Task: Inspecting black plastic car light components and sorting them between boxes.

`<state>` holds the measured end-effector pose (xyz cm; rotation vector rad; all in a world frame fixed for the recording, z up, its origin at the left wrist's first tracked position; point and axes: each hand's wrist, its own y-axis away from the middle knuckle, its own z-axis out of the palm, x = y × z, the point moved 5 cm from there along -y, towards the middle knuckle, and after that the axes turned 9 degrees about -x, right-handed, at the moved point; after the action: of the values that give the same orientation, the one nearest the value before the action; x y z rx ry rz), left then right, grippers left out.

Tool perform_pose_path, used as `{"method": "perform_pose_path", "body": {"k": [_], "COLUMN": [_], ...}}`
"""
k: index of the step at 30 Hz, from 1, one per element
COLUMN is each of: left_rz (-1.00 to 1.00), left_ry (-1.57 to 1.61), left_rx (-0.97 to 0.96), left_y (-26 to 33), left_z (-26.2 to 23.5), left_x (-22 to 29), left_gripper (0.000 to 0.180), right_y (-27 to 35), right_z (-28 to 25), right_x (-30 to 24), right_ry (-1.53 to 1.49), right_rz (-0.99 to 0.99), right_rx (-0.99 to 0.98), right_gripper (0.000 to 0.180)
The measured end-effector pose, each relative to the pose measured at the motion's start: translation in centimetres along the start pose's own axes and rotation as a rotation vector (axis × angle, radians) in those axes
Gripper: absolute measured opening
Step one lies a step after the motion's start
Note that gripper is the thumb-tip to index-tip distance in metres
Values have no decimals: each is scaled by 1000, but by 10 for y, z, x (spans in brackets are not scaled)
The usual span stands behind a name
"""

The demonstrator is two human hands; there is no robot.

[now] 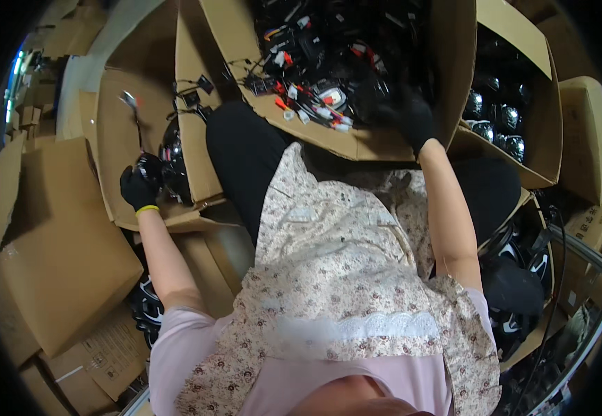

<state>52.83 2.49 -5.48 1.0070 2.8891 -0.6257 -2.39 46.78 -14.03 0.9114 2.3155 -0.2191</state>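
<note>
In a black glove with a yellow cuff, my left hand (136, 191) is closed round a glossy black rounded part (150, 168) inside the left cardboard box (117, 132). A cable rises from that part to a pale connector (129, 99). More glossy black parts (174, 163) lie right beside it in the same box. My right hand (413, 119), also black-gloved, reaches into the right side of the large middle box (374, 147). Dark parts there blend with its fingers, so their grip is hidden. Many black parts with cables and white, red and orange connectors (315, 107) fill this box.
At the right stands a box (547, 149) holding shiny wrapped dark parts (512, 118). A closed carton (65, 243) sits to the left, with more cartons below it. Black and silver parts (512, 256) and a metal rail (585, 249) are at the lower right. My knees flank the middle box.
</note>
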Motion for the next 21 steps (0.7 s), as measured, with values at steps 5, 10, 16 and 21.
{"method": "perform_pose_path", "body": {"k": [5,10,16,21], "left_rz": [-54,470,343,182], "left_ry": [636,1030,283,706], "left_rx": [308,-306,-555,-549], "left_y": [-72,-121,-166,-175], "left_z": [-103,-82,57,60], "left_x": [170,389,496,483], "left_gripper": [40,25,53,42], "right_y": [-6,-1,7,7], "right_z": [8,25,-4,-39], "right_x": [-5,-10,-26,-30], "right_ry": [-84,-191,-450,-759], "right_rz": [104,8,-12,-67], "right_rx": [-23,43,70,187], "right_gripper": [69,46,37,22]}}
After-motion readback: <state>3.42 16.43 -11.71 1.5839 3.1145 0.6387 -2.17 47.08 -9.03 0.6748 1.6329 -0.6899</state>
